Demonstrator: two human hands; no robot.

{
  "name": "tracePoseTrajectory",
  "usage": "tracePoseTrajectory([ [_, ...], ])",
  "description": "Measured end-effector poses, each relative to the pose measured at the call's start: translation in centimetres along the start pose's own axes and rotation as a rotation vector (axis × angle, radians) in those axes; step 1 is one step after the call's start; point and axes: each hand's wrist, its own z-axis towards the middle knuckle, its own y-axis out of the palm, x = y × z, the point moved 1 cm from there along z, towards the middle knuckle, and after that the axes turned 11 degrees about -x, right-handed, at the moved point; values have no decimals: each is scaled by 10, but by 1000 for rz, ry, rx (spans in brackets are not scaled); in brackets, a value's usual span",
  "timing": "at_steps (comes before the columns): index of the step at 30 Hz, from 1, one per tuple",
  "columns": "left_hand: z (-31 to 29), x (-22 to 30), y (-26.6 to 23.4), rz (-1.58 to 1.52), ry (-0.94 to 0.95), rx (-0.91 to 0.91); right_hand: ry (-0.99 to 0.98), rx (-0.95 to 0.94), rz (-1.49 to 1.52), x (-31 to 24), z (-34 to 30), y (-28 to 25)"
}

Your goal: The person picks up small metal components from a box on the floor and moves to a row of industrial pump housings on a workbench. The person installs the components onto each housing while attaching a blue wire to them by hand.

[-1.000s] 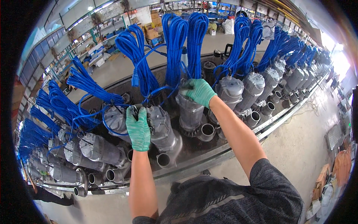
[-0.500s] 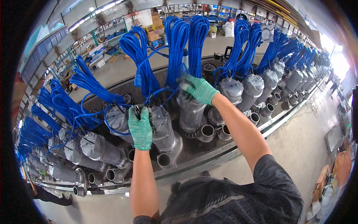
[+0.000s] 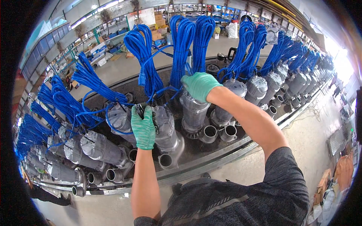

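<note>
My left hand [image 3: 143,128], in a green knitted glove, is closed at the top of a grey submersible pump [image 3: 165,130], its fingertips around a small dark part I cannot make out. My right hand [image 3: 201,86], gloved alike, is curled over the top of another upright grey pump [image 3: 194,113]. Its fingers are bent under and what they grip is hidden. Just beyond it stand tied bundles of blue cable [image 3: 181,51]. A loose blue cable [image 3: 167,90] runs between the tops of the two pumps.
Rows of similar pumps with blue cable coils [image 3: 90,81] line the metal-edged bench [image 3: 211,162] on both sides. Round outlet openings [image 3: 209,132] face me. A rail [image 3: 113,19] crosses overhead; shelves and boxes stand behind. A person's dark-clothed limb [image 3: 51,196] shows at lower left.
My right hand has turned over the pump top, its elbow swinging outward to the right. The dark blur at its fingertips is now out of sight. My left hand stays at its pump.
</note>
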Motion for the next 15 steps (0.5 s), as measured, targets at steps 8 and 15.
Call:
tracePoseTrajectory([
  [8,2,-3,0,48,114,12,-235,-364,245,28,-4,-33],
  [15,2,-2,1,42,69,11,-62,-252,-56,1,9,-33],
])
